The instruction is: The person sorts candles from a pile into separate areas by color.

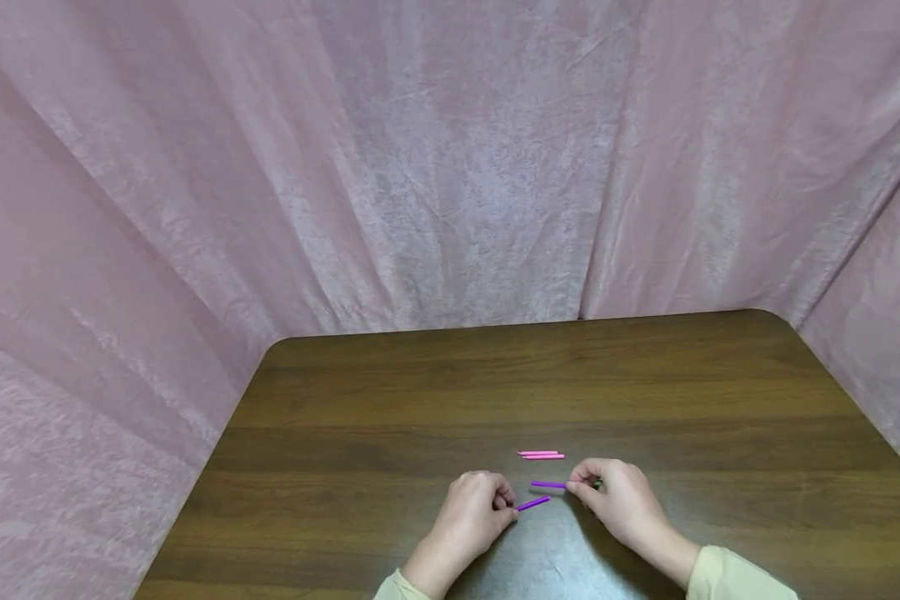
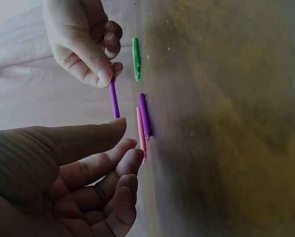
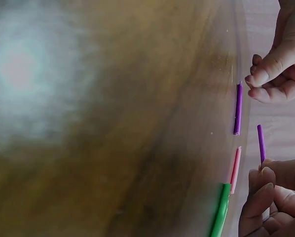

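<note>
My right hand [image 1: 621, 498] pinches a thin purple candle [image 1: 548, 484] between thumb and fingertips, raised above the table. A second purple candle [image 3: 238, 109] lies on the table, with a short wick-like tip at one end. Close over that tip is my left hand [image 1: 474, 510], its fingers [image 2: 130, 160] loosely bent and apart from the thumb, with nothing seen between them. Two pink candles [image 1: 542, 456] lie side by side just beyond the hands. A green candle [image 3: 219, 211] rests on the table by my right hand, mostly hidden in the head view.
The brown wood-grain table [image 1: 390, 400] has rounded far corners. Pink velvety curtains [image 1: 450, 167] hang behind it and along both sides. Light glares off the tabletop near its front.
</note>
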The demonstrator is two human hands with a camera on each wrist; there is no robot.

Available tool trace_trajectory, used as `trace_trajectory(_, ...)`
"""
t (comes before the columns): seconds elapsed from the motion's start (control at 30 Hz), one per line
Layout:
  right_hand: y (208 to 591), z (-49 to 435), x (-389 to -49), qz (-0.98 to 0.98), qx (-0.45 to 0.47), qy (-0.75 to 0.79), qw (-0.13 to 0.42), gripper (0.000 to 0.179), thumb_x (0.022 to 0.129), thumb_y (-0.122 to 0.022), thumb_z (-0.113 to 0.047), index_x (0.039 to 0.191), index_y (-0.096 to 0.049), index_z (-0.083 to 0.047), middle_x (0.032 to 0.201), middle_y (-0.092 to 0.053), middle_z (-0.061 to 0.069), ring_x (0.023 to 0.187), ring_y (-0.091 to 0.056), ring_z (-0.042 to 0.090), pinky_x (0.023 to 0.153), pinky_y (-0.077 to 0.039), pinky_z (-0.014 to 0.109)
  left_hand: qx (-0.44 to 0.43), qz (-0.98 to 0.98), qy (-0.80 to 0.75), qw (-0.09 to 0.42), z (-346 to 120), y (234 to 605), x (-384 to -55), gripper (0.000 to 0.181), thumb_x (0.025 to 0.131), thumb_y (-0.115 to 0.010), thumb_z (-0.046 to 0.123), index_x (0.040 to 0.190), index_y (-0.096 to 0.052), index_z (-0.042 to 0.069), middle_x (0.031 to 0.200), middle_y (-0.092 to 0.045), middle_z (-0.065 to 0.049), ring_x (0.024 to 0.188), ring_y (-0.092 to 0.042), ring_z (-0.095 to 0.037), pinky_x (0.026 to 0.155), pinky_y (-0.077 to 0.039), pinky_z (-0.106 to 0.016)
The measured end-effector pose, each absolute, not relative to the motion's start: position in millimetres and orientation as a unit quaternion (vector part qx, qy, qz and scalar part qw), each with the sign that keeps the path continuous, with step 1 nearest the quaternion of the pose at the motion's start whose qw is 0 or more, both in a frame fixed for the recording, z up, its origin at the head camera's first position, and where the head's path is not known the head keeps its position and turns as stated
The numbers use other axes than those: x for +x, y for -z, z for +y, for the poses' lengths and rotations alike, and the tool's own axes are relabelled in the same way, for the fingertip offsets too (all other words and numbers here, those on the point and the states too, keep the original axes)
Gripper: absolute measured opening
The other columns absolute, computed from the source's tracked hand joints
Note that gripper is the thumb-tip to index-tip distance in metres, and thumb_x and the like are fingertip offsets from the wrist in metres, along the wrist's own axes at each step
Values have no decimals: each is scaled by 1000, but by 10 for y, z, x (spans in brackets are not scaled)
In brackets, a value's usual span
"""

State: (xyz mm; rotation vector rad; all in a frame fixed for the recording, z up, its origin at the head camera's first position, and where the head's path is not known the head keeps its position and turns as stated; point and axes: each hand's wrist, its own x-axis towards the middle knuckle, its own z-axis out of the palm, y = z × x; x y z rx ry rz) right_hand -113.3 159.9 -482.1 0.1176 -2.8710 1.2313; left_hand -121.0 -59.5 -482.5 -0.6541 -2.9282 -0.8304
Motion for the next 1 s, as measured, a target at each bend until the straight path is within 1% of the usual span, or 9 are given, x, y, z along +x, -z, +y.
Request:
trace_trajectory(0.3, 4795, 1503, -1240, -923, 58, -380, 20, 17, 81, -76, -12, 73, -65, -23, 64, -53, -14, 53, -39, 5, 56, -36, 26, -224, -946, 230, 42, -601, 4838, -1167, 20, 66, -87, 18, 71, -67, 18, 64, -53, 14, 64, -45, -3, 61, -38, -22)
trace_trajectory(0.47, 4802, 1460, -1285, -923, 75, -375, 33, 18, 80, -77, -10, 72, -65, -22, 69, -60, -15, 59, -45, 4, 61, -40, 28, -223, -949, 220, 45, -604, 4843, -1157, 21, 66, -87, 19, 72, -68, 18, 66, -53, 12, 64, -46, -3, 62, -38, -21)
trace_trajectory(0.67, 4817, 1412, -1330, -926, 84, -367, 38, 17, 79, -78, -11, 72, -66, -22, 70, -61, -15, 65, -52, 6, 66, -44, 31, -221, -951, 213, 34, -598, 4862, -1150, 20, 67, -87, 20, 73, -68, 18, 66, -52, 13, 66, -47, -5, 63, -39, -23)
trace_trajectory(0.83, 4847, 1341, -1360, -926, 84, -365, 42, 17, 77, -79, -11, 71, -66, -22, 70, -62, -14, 68, -56, 8, 67, -45, 33, -217, -953, 208, 27, -590, 4861, -1151, 19, 68, -86, 19, 74, -68, 17, 65, -52, 13, 66, -47, -6, 63, -39, -23)
trace_trajectory(1.0, 4868, 1264, -1388, -925, 90, -366, 46, 18, 76, -79, -10, 70, -66, -21, 66, -60, -15, 65, -55, 8, 65, -44, 32, -226, -953, 202, 30, -584, 4847, -1159, 19, 68, -86, 20, 75, -69, 17, 65, -53, 14, 65, -48, -5, 63, -40, -22)
